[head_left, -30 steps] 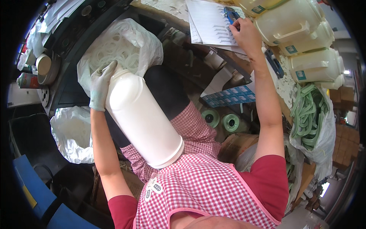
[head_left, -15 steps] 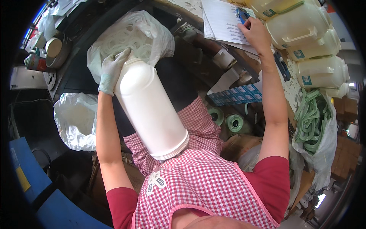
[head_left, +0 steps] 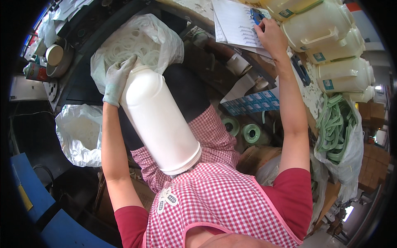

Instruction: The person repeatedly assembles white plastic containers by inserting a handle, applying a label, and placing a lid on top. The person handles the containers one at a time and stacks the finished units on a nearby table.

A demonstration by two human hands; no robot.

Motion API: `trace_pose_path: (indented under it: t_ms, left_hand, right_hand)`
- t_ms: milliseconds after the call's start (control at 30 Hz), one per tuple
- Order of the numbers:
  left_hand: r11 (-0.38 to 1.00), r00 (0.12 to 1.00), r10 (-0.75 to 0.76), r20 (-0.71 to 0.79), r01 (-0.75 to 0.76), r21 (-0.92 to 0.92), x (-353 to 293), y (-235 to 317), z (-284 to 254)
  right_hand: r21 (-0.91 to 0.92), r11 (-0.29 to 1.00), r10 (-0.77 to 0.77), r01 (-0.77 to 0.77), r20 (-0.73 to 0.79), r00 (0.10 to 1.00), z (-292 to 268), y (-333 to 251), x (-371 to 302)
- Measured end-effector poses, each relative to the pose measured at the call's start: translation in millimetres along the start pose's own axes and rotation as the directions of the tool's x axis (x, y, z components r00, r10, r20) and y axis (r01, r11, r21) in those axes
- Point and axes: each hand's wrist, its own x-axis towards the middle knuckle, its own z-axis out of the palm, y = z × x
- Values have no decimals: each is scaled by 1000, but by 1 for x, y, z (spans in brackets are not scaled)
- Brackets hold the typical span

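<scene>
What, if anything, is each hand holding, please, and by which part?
The gloved left hand holds the white plastic canister by its far, narrower end. The right hand is at the blue tool; its grip is unclear.

So the left hand (head_left: 119, 80) is up at about 10 o'clock, in a pale glove, pointing roughly at 1, fingers bent in a grip. The left forearm (head_left: 113, 144) is bare and runs almost straight up toward 12, with the left elbow (head_left: 116, 180) slightly bent over around 8.

The right hand (head_left: 272, 38) is bare and reaches farther out, at 1 o'clock or so, fingers curled and aimed at 11. The right forearm (head_left: 291, 99) leans a bit toward 11, with the right elbow (head_left: 297, 132) at 3.
</scene>
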Motion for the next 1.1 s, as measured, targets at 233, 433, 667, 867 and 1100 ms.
trace_pose_path:
  t_ms: [233, 433, 667, 867, 1100]
  left_hand:
    - [885, 912, 408, -41, -384, 263, -17, 3, -10]
    - [877, 867, 478, -139, -480, 22, -123, 1, -18]
    - [893, 891, 448, -76, -450, -16, -149, -11, -4]
    - [887, 883, 461, -92, -459, 35, -149, -12, -2]
    - [851, 853, 512, -95, -489, 193, -152, -11, 5]
  right_hand:
    - [-43, 995, 90, -89, 8, 996, -17, -21, 0]
    - [748, 644, 74, -160, 147, 986, -53, -142, -86]
    - [882, 241, -158, -406, 448, 880, -19, -249, -164]
    - [905, 306, -154, -296, 354, 922, -7, -255, -174]
    - [770, 614, -132, -173, 316, 939, -15, -247, -168]
